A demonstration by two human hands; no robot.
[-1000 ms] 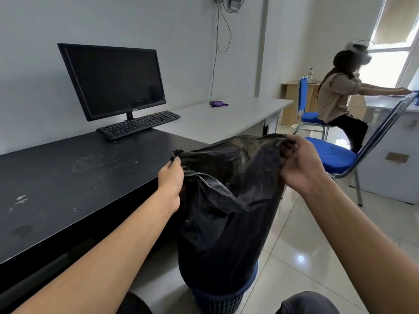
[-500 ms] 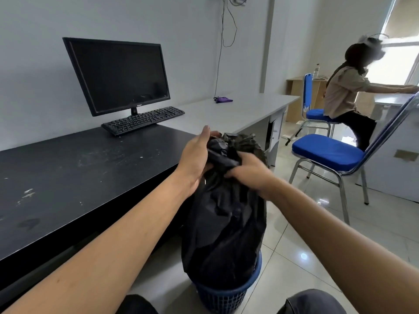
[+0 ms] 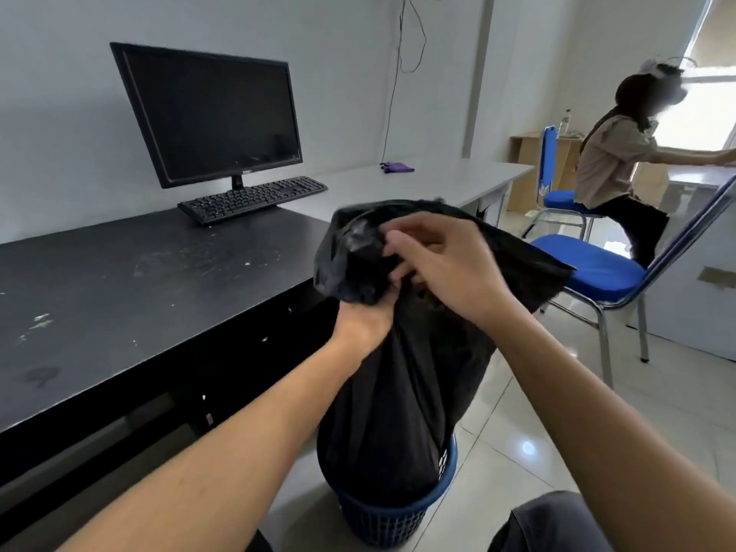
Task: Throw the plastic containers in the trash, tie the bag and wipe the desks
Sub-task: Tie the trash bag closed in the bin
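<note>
Where the black bag (image 3: 398, 392) stands: lower centre of the frame, its base seated in the blue basket (image 3: 382, 519) on the floor, just beside the black desk (image 3: 139, 296). The basket likely bears the load while the top is worked.
Left hand (image 3: 364, 322): closed round the gathered neck from below, fingers partly buried in plastic. I judge that it chokes the neck so nothing spills and the loose top has an anchor.
Right hand (image 3: 446, 268): above the left, fingers curled and pinching the loose plastic over the neck, apparently to lead it round for a knot. No knot shows yet.
Bag's long axis: upright, with the mouth end up and the base down; the loose top flares left and right above the grip.
Desks: the black desk at left shows pale smears and specks. The white desk (image 3: 418, 181) at upper centre carries a purple item (image 3: 398, 167) — wiping looks not yet done.
</note>
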